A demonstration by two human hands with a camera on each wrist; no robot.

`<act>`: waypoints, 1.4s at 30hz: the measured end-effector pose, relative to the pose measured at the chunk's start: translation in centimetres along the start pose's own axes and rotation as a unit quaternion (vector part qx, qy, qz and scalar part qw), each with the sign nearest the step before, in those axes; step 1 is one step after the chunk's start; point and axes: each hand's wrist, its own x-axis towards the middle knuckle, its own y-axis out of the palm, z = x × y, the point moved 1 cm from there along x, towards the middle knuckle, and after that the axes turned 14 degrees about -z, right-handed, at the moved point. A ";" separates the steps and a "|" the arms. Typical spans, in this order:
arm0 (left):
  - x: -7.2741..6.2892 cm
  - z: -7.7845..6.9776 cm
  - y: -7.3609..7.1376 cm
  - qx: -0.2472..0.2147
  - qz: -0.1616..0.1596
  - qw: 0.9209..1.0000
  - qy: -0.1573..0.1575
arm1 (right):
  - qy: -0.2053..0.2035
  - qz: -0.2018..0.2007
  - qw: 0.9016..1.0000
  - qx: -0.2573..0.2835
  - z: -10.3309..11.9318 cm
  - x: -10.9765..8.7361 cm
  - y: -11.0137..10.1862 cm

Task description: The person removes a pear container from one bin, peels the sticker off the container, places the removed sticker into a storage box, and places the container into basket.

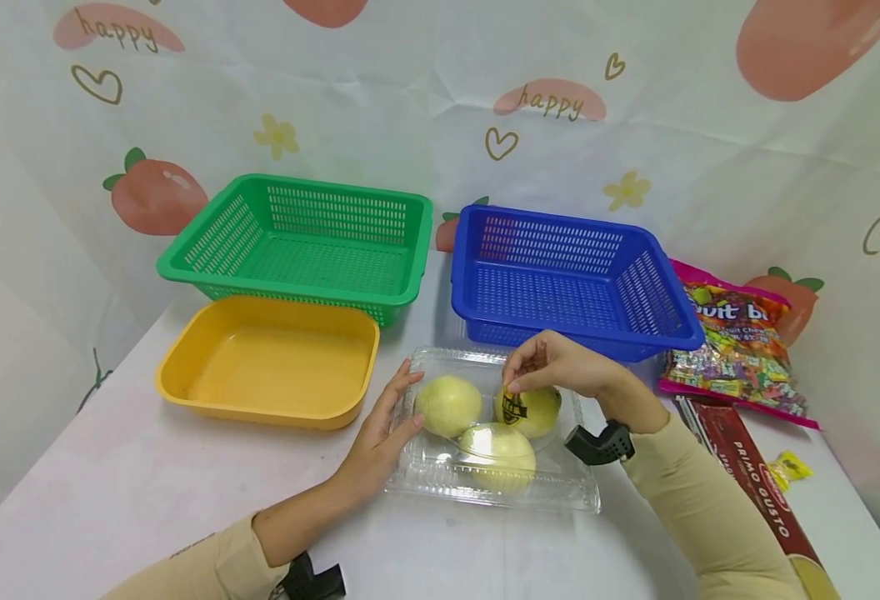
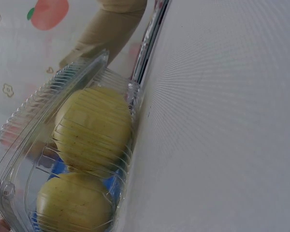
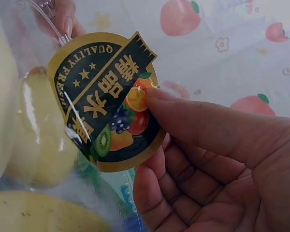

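Observation:
A clear plastic clamshell box (image 1: 567, 493) lies on the table with three pale yellow-green round fruits (image 1: 447, 405) inside. My left hand (image 1: 380, 442) rests along the box's left side, fingers nearly straight, thumb at the lid's edge. Above the lid's right half, my right hand (image 1: 563, 364) pinches a black and gold fruit sticker (image 3: 104, 96) between thumb and fingers. Printed fruit and the words "Quality Fresh" show on the sticker. Whether its far edge touches the lid I cannot tell. Two of the fruits (image 2: 94, 130) show through the box wall in the left wrist view.
Behind the box stand a green basket (image 1: 320, 292) and a blue basket (image 1: 575, 333); a yellow tray (image 1: 260, 417) sits at left. On the right lie a candy bag (image 1: 732, 350), a dark red spaghetti package (image 1: 755, 475) and a small yellow-wrapped candy (image 1: 791, 468).

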 end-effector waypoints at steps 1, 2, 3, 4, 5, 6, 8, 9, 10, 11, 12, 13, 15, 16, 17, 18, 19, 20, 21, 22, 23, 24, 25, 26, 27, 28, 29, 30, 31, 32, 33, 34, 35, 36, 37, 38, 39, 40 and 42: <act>0.0 0.0 0.0 -0.001 0.001 1.000 0.000 | 0.001 -0.002 1.000 0.002 0.0 0.0 0.0; 0.0 0.0 0.0 -0.001 0.001 1.000 0.000 | 0.002 -0.003 1.000 0.004 0.0 0.0 0.0; 0.0 0.0 0.0 -0.001 0.001 1.000 0.001 | 0.003 -0.004 1.000 0.006 0.0 0.0 0.0; 0.0 0.0 0.0 -0.002 0.001 1.000 0.001 | 0.004 -0.005 1.000 0.007 0.0 0.0 0.0; 0.0 0.0 0.0 -0.003 0.001 1.000 0.002 | 0.005 -0.007 1.000 0.008 0.0 0.0 0.0; 0.0 0.1 0.0 -0.004 0.001 1.000 0.003 | 0.006 -0.008 1.000 0.009 0.0 0.0 -0.1; 0.0 0.1 0.0 -0.003 0.001 1.000 0.004 | 0.007 -0.009 1.000 0.010 -0.1 0.0 -0.1; 0.0 0.1 0.0 -0.003 0.001 1.000 0.004 | 0.009 -0.010 1.000 0.010 0.0 0.0 -0.1; 0.0 0.1 0.0 -0.003 0.001 1.000 0.005 | 0.010 -0.011 1.000 0.010 0.0 0.1 -0.1; 0.0 0.1 0.0 -0.002 0.001 1.000 0.005 | 0.011 -0.011 1.000 0.011 -0.1 0.1 -0.2; 0.0 0.1 0.0 -0.003 0.001 1.000 0.005 | 0.012 -0.012 1.000 0.012 -0.1 0.1 -0.2; 0.0 0.1 0.0 -0.003 0.001 1.000 0.005 | 0.014 -0.014 1.000 0.014 -0.1 0.2 -0.2; 0.0 0.1 0.0 -0.004 0.001 1.000 0.005 | 0.019 -0.019 0.999 0.022 -0.1 0.2 -0.2; 0.0 0.1 0.0 -0.004 0.001 1.000 0.005 | 0.022 -0.021 0.999 0.027 -0.1 0.2 -0.3; 0.0 0.1 0.0 -0.005 0.002 1.000 0.005 | 0.024 -0.023 0.999 0.031 -0.2 0.2 -0.3; 0.0 0.1 0.0 -0.006 0.002 1.000 0.005 | 0.026 -0.025 0.999 0.035 -0.2 0.2 -0.3; 0.0 0.1 0.0 -0.005 0.002 1.000 0.005 | 0.029 -0.027 0.998 0.038 -0.2 0.2 -0.3; 0.0 0.2 0.0 -0.006 0.002 1.000 0.005 | 0.032 -0.028 0.998 0.040 -0.2 0.2 -0.3; 0.0 0.2 0.0 -0.006 0.003 1.000 0.006 | 0.034 -0.030 0.998 0.039 -0.2 0.2 -0.3; 0.0 0.2 0.0 -0.006 0.003 1.000 0.005 | 0.036 -0.032 0.998 0.039 -0.2 0.2 -0.3; 0.0 0.2 0.0 -0.007 0.002 1.000 0.005 | 0.037 -0.033 0.998 0.038 -0.2 0.3 -0.3; 0.0 0.2 0.0 -0.006 0.002 1.000 0.004 | 0.039 -0.035 0.998 0.039 -0.2 0.3 -0.2; -0.1 0.2 0.0 -0.006 0.001 1.000 0.004 | 0.041 -0.037 0.998 0.040 -0.2 0.3 -0.2; -0.1 0.2 0.0 -0.007 0.002 1.000 0.004 | 0.041 -0.037 0.998 0.039 -0.1 0.3 -0.2; -0.1 0.1 0.0 -0.007 0.002 1.000 0.003 | 0.041 -0.038 0.998 0.038 -0.1 0.3 -0.2; 0.0 0.1 0.0 -0.007 0.004 1.000 0.003 | 0.042 -0.038 0.998 0.037 -0.1 0.3 -0.2; 0.0 0.0 0.0 -0.007 0.006 1.000 0.002 | 0.042 -0.038 0.998 0.036 0.0 0.3 -0.2; 0.0 0.0 0.0 -0.006 0.008 1.000 0.001 | 0.042 -0.038 0.998 0.034 0.0 0.3 -0.2; 0.0 -0.1 0.0 -0.005 0.011 1.000 -0.001 | 0.044 -0.039 0.998 0.030 0.1 0.3 -0.2; 0.1 -0.2 -0.1 -0.003 0.012 1.000 -0.004 | 0.045 -0.040 0.998 0.027 0.2 0.2 -0.2; 0.1 -0.2 -0.1 -0.001 0.014 1.000 -0.007 | 0.048 -0.040 0.998 0.023 0.2 0.3 -0.2; 0.1 -0.3 -0.2 0.001 0.016 1.000 -0.010 | 0.050 -0.041 0.998 0.019 0.4 0.3 -0.1; 0.2 -0.4 -0.3 0.004 0.017 1.000 -0.013 | 0.051 -0.040 0.998 0.015 0.6 0.4 -0.1; 0.2 -0.4 -0.4 0.006 0.019 1.000 -0.014 | 0.052 -0.040 0.998 0.012 0.8 0.4 0.0; 0.3 -0.4 -0.4 0.009 0.021 1.000 -0.016 | 0.053 -0.038 0.998 0.008 1.0 0.5 0.0; 0.4 -0.5 -0.5 0.014 0.023 1.000 -0.015 | 0.053 -0.036 0.998 0.004 1.2 0.5 0.1; 0.4 -0.5 -0.6 0.020 0.027 0.999 -0.015 | 0.051 -0.034 0.998 -0.001 1.4 0.5 0.1; 0.5 -0.6 -0.7 0.028 0.029 0.999 -0.015 | 0.050 -0.032 0.998 -0.005 1.7 0.5 0.1; 0.5 -0.8 -0.8 0.048 0.032 0.998 -0.016 | 0.046 -0.028 0.998 -0.016 2.0 0.6 0.2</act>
